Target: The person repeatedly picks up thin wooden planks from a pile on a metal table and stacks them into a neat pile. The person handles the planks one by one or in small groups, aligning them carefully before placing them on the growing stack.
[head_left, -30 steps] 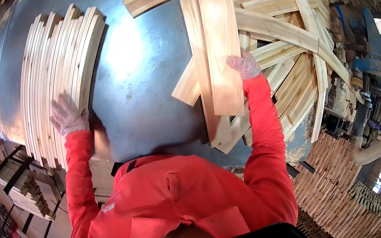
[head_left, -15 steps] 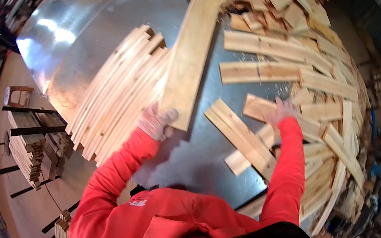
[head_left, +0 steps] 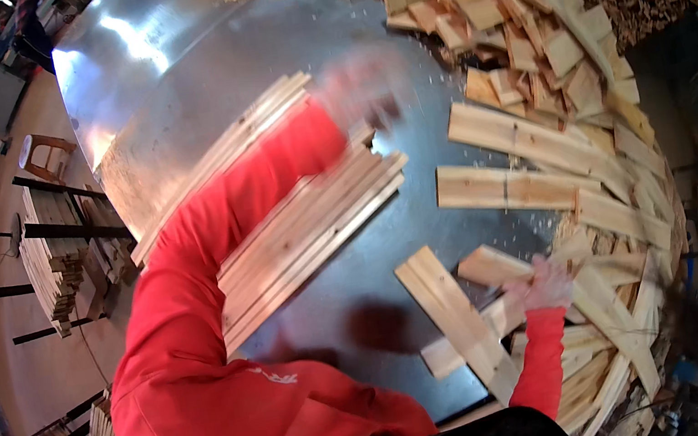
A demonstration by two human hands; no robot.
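My left hand (head_left: 361, 91), smeared by motion, is over the far end of a stack of long pale wooden boards (head_left: 306, 239); whether it holds anything cannot be made out. The red sleeve of that arm crosses the stack and hides its middle. At the right, my right hand (head_left: 540, 286) lies over loose boards, beside the end of a short board (head_left: 488, 267), its fingers apart. Just left of it, a board with a long seam (head_left: 450, 312) lies slanted across another pale piece (head_left: 437, 357).
The shiny metal table (head_left: 247, 50) has a heap of short wood offcuts (head_left: 511, 25) at its far right. Two boards with dark cross marks, a farther one (head_left: 539, 140) and a nearer one (head_left: 501, 188), point toward the middle. A wooden stool (head_left: 47, 160) stands beyond the table's left side.
The wide board that my left hand held is gone from above the stack. My left hand has swung away and to the right. My right hand stays among the loose boards.
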